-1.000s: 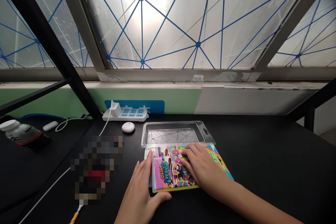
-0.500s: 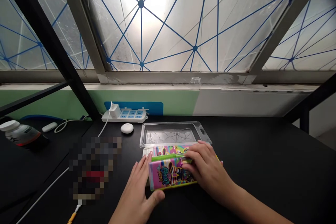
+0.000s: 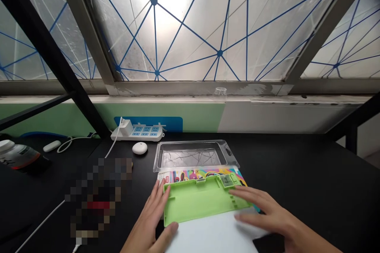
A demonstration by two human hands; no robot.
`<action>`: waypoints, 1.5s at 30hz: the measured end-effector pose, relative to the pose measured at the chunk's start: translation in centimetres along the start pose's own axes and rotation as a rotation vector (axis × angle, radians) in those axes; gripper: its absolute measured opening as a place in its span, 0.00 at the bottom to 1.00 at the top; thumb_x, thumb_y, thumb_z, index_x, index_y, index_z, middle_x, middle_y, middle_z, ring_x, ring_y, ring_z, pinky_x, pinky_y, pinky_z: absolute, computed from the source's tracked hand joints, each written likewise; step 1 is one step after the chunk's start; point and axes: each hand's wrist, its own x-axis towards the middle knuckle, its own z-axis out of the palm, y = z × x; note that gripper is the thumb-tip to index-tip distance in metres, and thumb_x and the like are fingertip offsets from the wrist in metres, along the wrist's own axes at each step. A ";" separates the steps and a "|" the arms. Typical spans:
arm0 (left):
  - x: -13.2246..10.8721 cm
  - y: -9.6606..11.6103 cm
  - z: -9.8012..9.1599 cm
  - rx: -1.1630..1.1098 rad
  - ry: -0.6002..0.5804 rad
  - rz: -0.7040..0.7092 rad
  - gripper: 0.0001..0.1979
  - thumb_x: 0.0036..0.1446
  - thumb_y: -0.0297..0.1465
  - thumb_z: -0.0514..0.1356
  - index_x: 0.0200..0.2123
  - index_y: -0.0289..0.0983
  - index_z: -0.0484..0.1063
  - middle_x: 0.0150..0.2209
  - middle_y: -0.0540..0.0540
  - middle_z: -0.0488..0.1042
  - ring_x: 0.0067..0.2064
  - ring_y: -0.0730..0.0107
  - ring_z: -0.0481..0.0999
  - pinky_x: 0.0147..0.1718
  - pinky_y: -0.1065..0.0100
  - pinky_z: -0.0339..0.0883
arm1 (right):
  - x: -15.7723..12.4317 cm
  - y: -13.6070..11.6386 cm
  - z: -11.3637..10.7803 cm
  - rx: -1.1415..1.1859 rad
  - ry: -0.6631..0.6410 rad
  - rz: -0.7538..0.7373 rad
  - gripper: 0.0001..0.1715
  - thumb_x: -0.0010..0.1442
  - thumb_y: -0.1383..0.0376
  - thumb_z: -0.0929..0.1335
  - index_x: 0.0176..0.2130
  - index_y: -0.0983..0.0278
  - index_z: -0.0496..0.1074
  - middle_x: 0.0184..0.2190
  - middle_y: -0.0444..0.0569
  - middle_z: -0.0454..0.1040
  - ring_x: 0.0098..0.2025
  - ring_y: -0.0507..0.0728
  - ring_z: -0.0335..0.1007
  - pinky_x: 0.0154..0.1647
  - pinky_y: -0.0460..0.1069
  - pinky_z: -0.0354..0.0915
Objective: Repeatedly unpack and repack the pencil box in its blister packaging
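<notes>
A pencil case with a bright green plastic tray lies opened in front of me. Its white lid inside is folded down toward me. A small clear-covered compartment sits at the tray's far right corner. My left hand rests along the left edge of the case, fingers stretched out and thumb apart near the front corner. Over the right side, my right hand has its fingers extended and spread, the fingertips at the tray's right end. Under the case lies a colourful printed card, partly covered.
Behind the card is a clear plastic tray. A white power strip and a white rounded object stand back left. A blurred-out item with a cable lies left. A bottle is at far left.
The pencil case has been opened: its printed lid has swung down toward me, baring the green tray and white inside. My right hand has moved right and lower, its fingers spreading.
</notes>
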 end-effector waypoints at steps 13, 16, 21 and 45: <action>0.5 1.0 -1.5 -0.479 0.012 -0.252 0.36 0.66 0.56 0.40 0.71 0.46 0.49 0.70 0.44 0.55 0.71 0.49 0.52 0.68 0.48 0.48 | -2.3 3.2 4.0 0.103 0.186 0.404 0.29 0.64 0.54 0.66 0.63 0.50 0.67 0.63 0.46 0.68 0.64 0.68 0.62 0.61 0.61 0.66; 0.8 1.2 -1.7 -0.560 0.028 -0.191 0.45 0.60 0.63 0.39 0.72 0.43 0.47 0.68 0.41 0.60 0.70 0.44 0.55 0.67 0.46 0.49 | -1.9 2.6 3.9 0.144 0.229 0.446 0.28 0.65 0.51 0.65 0.62 0.52 0.69 0.62 0.47 0.70 0.62 0.67 0.66 0.60 0.59 0.67; 0.8 1.7 -1.7 -0.423 0.018 -0.108 0.49 0.56 0.66 0.40 0.73 0.45 0.40 0.70 0.40 0.56 0.68 0.41 0.58 0.63 0.45 0.58 | -1.1 2.3 4.2 0.129 0.318 0.433 0.27 0.66 0.53 0.65 0.62 0.55 0.68 0.59 0.51 0.74 0.58 0.65 0.72 0.56 0.56 0.72; 13.9 2.6 -4.0 0.469 0.082 0.110 0.33 0.64 0.47 0.57 0.65 0.35 0.59 0.67 0.30 0.59 0.68 0.44 0.58 0.62 0.45 0.57 | 9.1 6.5 0.6 0.092 0.567 0.235 0.28 0.63 0.57 0.68 0.60 0.60 0.70 0.55 0.53 0.76 0.53 0.66 0.76 0.49 0.58 0.76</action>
